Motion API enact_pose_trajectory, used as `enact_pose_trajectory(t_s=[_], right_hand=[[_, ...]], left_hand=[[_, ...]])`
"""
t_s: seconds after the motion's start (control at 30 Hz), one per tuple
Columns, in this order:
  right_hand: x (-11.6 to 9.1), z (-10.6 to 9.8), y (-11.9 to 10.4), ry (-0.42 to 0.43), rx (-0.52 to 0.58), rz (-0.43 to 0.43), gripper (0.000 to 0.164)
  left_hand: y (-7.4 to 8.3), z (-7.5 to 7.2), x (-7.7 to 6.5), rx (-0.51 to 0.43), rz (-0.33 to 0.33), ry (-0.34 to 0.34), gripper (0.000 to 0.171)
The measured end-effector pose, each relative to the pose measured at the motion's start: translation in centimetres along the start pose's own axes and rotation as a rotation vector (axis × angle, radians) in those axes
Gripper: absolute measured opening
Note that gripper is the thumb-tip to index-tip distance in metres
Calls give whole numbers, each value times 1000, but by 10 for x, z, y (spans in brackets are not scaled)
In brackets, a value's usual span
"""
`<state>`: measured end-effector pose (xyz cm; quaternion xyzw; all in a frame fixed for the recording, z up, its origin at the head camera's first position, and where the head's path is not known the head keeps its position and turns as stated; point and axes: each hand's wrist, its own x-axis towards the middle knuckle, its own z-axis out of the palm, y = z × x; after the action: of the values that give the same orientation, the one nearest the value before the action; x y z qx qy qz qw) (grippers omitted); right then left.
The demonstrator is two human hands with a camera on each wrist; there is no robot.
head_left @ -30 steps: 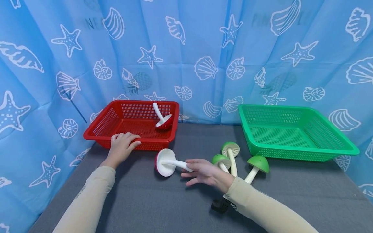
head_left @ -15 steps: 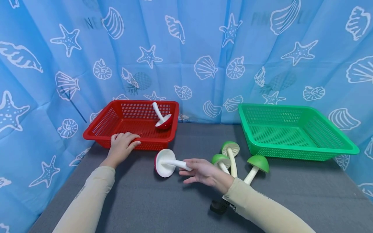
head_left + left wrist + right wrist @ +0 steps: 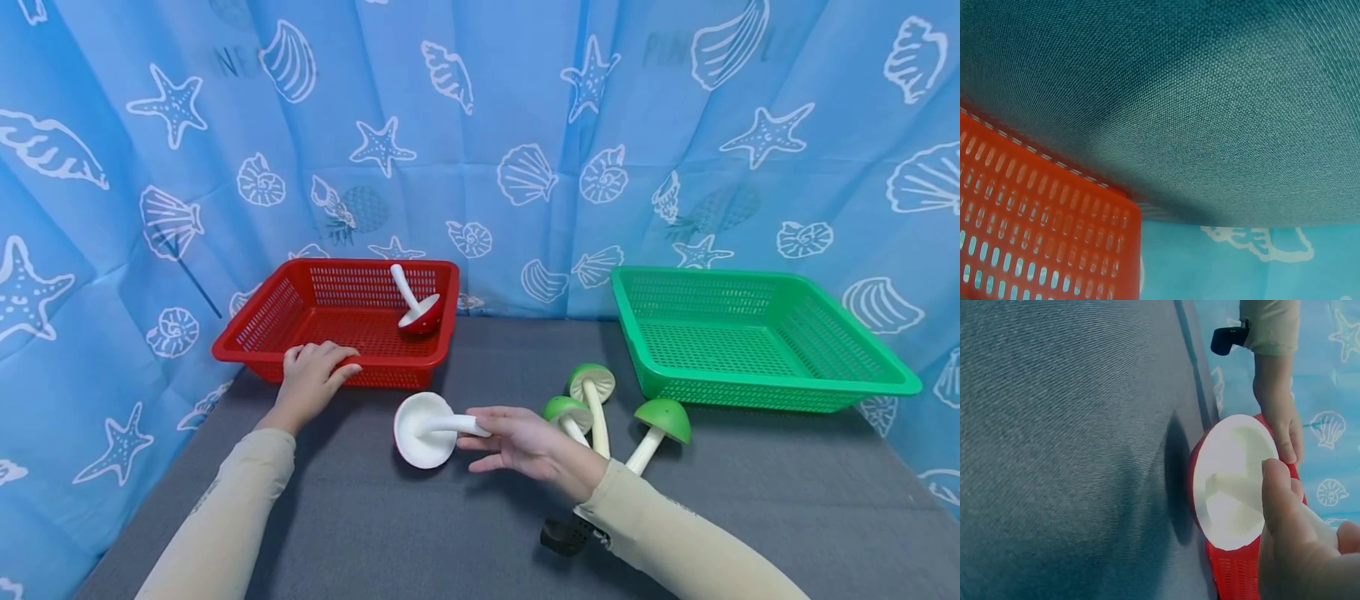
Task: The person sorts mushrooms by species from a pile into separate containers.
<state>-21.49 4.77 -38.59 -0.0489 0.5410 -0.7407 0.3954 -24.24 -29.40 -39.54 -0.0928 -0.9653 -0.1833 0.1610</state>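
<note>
My right hand [image 3: 525, 446] pinches the stem end of a toy mushroom [image 3: 424, 431] with a white stem, white underside and red cap. Its cap points left, and the right wrist view shows it over the cloth with a shadow beside it. My left hand [image 3: 315, 375] grips the near rim of the red basket [image 3: 390, 371], fingers curled over the edge. A second red-capped mushroom [image 3: 420, 315] leans inside that basket at the right, stem up. In the left wrist view the red basket [image 3: 1054, 212] shows at the lower left; the left hand is out of frame.
Several green-capped mushrooms [image 3: 663, 421] lie on the grey cloth [image 3: 420, 533] beyond my right forearm, some stems partly hidden by it. A green basket [image 3: 780, 387] stands at the back right. A blue curtain [image 3: 480, 125] with white shell prints hangs behind.
The red-capped mushroom in my right hand has tilted, its underside turning more toward the head camera, and has shifted slightly left with the hand. My left hand has stayed on the basket rim.
</note>
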Motion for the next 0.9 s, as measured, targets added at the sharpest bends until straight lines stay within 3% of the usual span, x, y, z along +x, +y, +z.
enact_pose_trajectory(t_s=[0.9], right_hand=[[-13,21,-46,-51,73,-155,45]], left_hand=[[-2,1,0,-27,32,19,39]])
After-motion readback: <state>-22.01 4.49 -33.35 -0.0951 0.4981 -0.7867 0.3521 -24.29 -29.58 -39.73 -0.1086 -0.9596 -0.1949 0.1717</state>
